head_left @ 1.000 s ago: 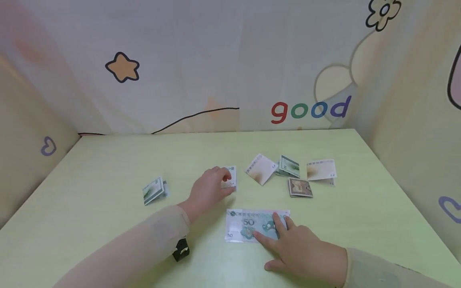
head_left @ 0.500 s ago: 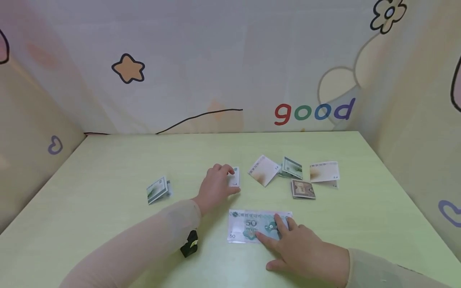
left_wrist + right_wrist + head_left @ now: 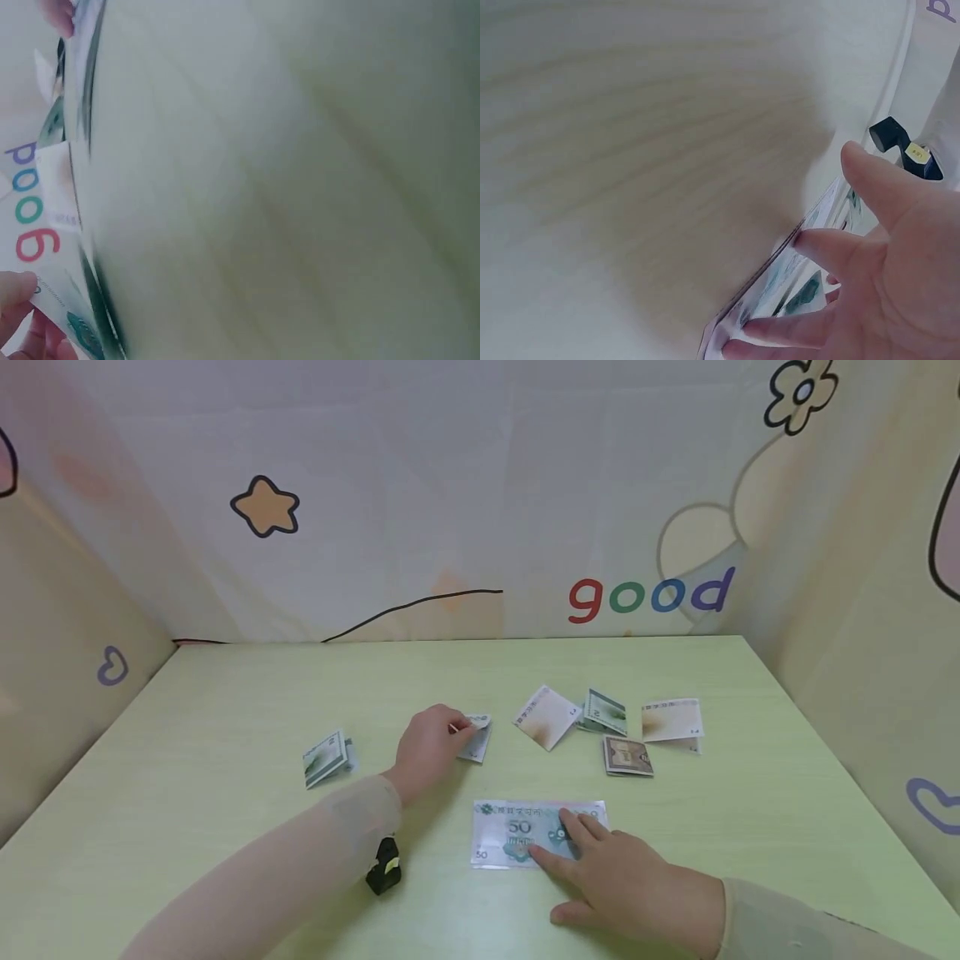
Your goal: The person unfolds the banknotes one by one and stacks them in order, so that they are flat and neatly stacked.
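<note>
My left hand (image 3: 426, 753) pinches a small folded banknote (image 3: 476, 745) between thumb and fingers near the middle of the table. In the left wrist view that banknote (image 3: 69, 319) slants away from the fingertips and shows a green print. Flat in front of me lies a play banknote marked 50 (image 3: 497, 837), pale with blue-green print. My right hand (image 3: 626, 881) rests on its right part with fingers spread and fairly straight. In the right wrist view the fingertips touch the flat note (image 3: 769, 283), while the thumb lies off it.
Several folded banknotes lie at the back right: a pinkish one (image 3: 546, 717), a green one (image 3: 606, 713), a brown one (image 3: 628, 756) and another pale one (image 3: 672, 720). Further left is a green folded note (image 3: 327, 760). Printed cloth walls (image 3: 390, 510) bound the table (image 3: 247, 693).
My left fingers have closed on the folded banknote and shifted slightly left with it, tilting it. My right hand stays on the 50 note, its fingers a little closer together.
</note>
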`<control>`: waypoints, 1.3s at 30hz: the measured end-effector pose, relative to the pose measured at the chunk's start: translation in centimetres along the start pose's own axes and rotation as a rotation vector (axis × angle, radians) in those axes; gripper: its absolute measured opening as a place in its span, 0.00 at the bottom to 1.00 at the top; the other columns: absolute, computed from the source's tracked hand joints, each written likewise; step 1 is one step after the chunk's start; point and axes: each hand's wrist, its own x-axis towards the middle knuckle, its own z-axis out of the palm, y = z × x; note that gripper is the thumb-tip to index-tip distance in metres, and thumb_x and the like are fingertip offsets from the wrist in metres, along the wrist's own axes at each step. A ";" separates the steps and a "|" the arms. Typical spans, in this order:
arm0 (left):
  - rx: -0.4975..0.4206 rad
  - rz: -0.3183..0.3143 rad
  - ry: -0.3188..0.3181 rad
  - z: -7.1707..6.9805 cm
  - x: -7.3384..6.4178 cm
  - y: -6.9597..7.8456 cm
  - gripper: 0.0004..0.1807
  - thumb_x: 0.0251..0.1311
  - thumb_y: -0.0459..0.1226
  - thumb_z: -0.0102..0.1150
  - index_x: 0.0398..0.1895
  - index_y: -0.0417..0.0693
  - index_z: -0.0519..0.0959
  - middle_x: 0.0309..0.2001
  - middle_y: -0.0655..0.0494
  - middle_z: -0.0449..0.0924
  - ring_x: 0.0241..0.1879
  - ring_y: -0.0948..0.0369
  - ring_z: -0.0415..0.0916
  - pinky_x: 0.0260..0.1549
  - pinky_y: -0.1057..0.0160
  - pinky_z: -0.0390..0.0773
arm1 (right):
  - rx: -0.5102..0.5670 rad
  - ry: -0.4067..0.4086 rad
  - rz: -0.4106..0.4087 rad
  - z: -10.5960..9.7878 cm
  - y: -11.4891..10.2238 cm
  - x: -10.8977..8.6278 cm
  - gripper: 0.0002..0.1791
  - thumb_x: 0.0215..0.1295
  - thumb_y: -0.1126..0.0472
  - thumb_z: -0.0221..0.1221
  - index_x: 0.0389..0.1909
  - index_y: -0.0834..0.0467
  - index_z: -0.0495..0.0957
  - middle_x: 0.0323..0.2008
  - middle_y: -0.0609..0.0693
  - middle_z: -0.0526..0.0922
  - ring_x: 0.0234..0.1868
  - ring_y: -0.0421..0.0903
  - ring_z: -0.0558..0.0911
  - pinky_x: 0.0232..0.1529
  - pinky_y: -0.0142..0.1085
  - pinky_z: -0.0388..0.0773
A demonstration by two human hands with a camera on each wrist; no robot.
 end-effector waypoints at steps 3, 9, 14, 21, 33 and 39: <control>-0.025 -0.012 0.031 -0.6 -0.2 -0.3 0.05 0.50 0.41 0.57 0.28 0.53 0.81 0.31 0.64 0.74 0.30 0.65 0.67 0.26 0.68 0.68 | -0.009 0.025 -0.026 0.0 0.2 0.0 0.35 0.51 0.31 0.39 0.59 0.41 0.59 0.57 0.62 0.58 0.56 0.58 0.60 0.42 0.48 0.68; -0.163 -0.057 0.037 -2.0 -0.7 -0.8 0.08 0.49 0.43 0.57 0.31 0.53 0.80 0.32 0.63 0.75 0.32 0.63 0.67 0.31 0.66 0.69 | 0.008 0.044 -0.061 -0.2 0.4 0.1 0.34 0.52 0.32 0.38 0.59 0.43 0.60 0.57 0.59 0.59 0.55 0.55 0.61 0.46 0.48 0.65; -0.239 -0.082 0.044 -3.0 -1.3 -1.1 0.09 0.51 0.42 0.56 0.34 0.50 0.80 0.34 0.61 0.75 0.35 0.62 0.68 0.34 0.64 0.70 | 0.025 0.054 -0.087 -0.2 0.7 0.3 0.34 0.53 0.33 0.38 0.58 0.45 0.61 0.56 0.59 0.61 0.54 0.55 0.63 0.46 0.47 0.65; -0.276 -0.038 0.117 -4.1 -1.9 -1.8 0.11 0.54 0.40 0.53 0.36 0.45 0.79 0.37 0.55 0.76 0.36 0.61 0.70 0.33 0.63 0.72 | 0.050 0.064 -0.106 -0.2 0.9 0.4 0.33 0.53 0.34 0.41 0.57 0.46 0.62 0.54 0.57 0.63 0.53 0.53 0.64 0.44 0.45 0.67; -0.440 -0.143 0.121 -5.8 -3.1 -1.1 0.13 0.55 0.44 0.50 0.41 0.51 0.77 0.41 0.59 0.73 0.37 0.62 0.71 0.31 0.63 0.72 | 0.144 0.159 -0.072 -0.6 1.4 1.0 0.30 0.54 0.38 0.46 0.56 0.48 0.64 0.54 0.52 0.63 0.53 0.49 0.64 0.47 0.44 0.65; -0.523 -0.147 0.139 -6.3 -3.5 -0.5 0.14 0.56 0.43 0.50 0.41 0.48 0.77 0.39 0.56 0.74 0.36 0.61 0.70 0.29 0.64 0.73 | 0.299 0.159 -0.026 -1.4 1.8 1.7 0.28 0.55 0.42 0.48 0.56 0.49 0.65 0.52 0.47 0.65 0.49 0.44 0.66 0.46 0.41 0.66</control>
